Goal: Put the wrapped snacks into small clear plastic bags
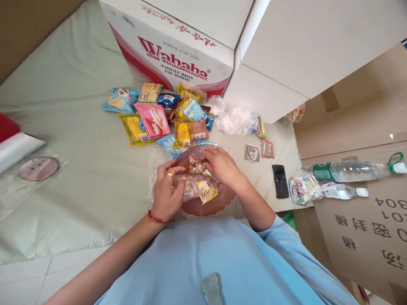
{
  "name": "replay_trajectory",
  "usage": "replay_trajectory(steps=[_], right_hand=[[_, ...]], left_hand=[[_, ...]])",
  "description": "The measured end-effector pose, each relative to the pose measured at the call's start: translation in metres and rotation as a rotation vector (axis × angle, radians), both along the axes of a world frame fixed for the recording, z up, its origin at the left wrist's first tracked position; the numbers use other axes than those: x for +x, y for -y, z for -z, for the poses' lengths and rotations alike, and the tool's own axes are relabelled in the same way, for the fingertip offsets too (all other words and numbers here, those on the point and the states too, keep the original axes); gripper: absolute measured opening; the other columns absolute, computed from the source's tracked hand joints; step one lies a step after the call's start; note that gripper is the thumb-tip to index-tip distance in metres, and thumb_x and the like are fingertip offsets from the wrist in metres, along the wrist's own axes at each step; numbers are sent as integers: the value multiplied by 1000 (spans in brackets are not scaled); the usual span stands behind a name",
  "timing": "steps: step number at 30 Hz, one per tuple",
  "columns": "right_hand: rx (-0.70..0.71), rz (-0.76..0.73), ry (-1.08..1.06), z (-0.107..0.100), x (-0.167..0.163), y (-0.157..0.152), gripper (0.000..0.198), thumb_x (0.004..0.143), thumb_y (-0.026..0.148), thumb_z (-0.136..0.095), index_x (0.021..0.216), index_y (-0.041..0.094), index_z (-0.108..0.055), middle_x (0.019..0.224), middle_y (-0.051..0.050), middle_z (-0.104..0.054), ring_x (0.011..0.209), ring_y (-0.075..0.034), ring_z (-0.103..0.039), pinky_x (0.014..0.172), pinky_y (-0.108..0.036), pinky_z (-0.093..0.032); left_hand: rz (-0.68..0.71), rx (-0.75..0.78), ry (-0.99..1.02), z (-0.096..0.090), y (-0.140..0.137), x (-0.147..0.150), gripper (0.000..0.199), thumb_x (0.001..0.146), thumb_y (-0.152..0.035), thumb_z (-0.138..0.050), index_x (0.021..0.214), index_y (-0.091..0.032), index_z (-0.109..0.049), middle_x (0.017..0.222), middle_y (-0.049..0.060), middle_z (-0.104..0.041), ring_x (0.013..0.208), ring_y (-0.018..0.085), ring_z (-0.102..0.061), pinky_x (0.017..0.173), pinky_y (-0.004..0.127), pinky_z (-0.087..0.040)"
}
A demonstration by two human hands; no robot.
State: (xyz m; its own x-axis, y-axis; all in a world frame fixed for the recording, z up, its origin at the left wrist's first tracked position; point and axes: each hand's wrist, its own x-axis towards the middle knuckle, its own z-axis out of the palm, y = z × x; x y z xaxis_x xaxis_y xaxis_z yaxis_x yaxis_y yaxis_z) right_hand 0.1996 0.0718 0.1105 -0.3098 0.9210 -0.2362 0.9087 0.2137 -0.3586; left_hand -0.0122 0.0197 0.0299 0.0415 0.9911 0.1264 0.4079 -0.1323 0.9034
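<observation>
A pinkish, clear ridged plate [206, 210] lies in front of my body with small snack packets on it. My left hand [168, 188], wearing a gold ring and a red cord bracelet, grips a clear plastic bag [190, 180] over the plate. A yellow snack packet [208, 189] shows at the bag's right end. My right hand [222, 167] reaches across the far side of the plate, fingers curled down by a brown-patterned packet [196, 164]. What its fingertips hold, if anything, is hidden.
Beyond the plate lies a pile of wrapped snacks, with a pink wafer packet [154, 120] on top. Crumpled clear plastic [235, 118] sits beside it. A white Wahaha carton [178, 55] stands behind. To the right are a phone [280, 181] and a large water bottle [349, 170].
</observation>
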Motion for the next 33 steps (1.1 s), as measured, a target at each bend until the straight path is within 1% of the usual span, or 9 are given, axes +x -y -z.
replay_trajectory(steps=[3,5,11,15,21,23,27,30,33], right_hand=[[210,121,-102,-12,24,11,38,110,31,-45,139,18,-65,141,-12,-67,131,-24,-56,115,-38,-40],[237,136,-113,-15,38,20,38,111,32,-41,134,18,-68,134,-12,-70,126,-23,-58,113,-37,-42],[31,-154,147,-6,32,40,36,107,27,-50,140,20,-66,153,-11,-58,135,-27,-50,109,-40,-46],[-16,-166,288,-6,18,38,31,105,23,-54,131,17,-71,131,-16,-70,126,-32,-53,104,-43,-48],[-35,-232,79,-2,23,32,32,105,19,-52,132,17,-70,129,-14,-71,120,-24,-64,106,-37,-47],[61,-144,-88,-1,43,29,33,107,27,-51,133,23,-69,130,-10,-72,117,-21,-66,102,-34,-49],[384,327,-122,8,114,9,37,106,32,-45,131,20,-69,128,-12,-73,118,-26,-65,106,-42,-48],[225,538,68,26,163,-7,44,95,27,-58,136,12,-66,138,-20,-68,131,-33,-58,115,-49,-40],[34,628,132,44,185,-12,47,90,28,-62,133,10,-68,132,-22,-69,124,-33,-61,108,-45,-44]], left_hand=[[7,-1,-5,0,0,0,26,92,-34,-57,113,-21,-66,136,12,-53,135,29,-57,116,48,-47],[9,-1,-5,0,0,0,26,91,-32,-57,113,-21,-66,136,12,-53,135,29,-57,116,48,-47],[-2,32,-14,-2,-1,0,29,91,-21,-50,114,-19,-67,136,13,-54,135,28,-56,117,48,-47],[-13,92,-42,-5,1,1,44,93,-14,-43,131,-18,-64,142,13,-52,138,26,-54,120,48,-44],[2,94,-75,-2,2,2,52,93,-12,-43,141,-21,-61,149,13,-50,143,26,-51,123,49,-42],[9,94,-76,0,1,1,52,93,-12,-43,140,-21,-61,151,13,-50,143,25,-51,124,49,-42],[22,81,-64,2,-1,0,49,92,-12,-43,135,-21,-64,150,12,-52,143,26,-52,123,49,-43],[15,68,-54,2,-2,0,47,91,-13,-44,132,-20,-66,148,12,-53,141,26,-53,121,48,-45],[8,62,-53,2,-1,1,45,91,-14,-45,129,-19,-68,144,12,-54,137,26,-55,120,48,-46]])
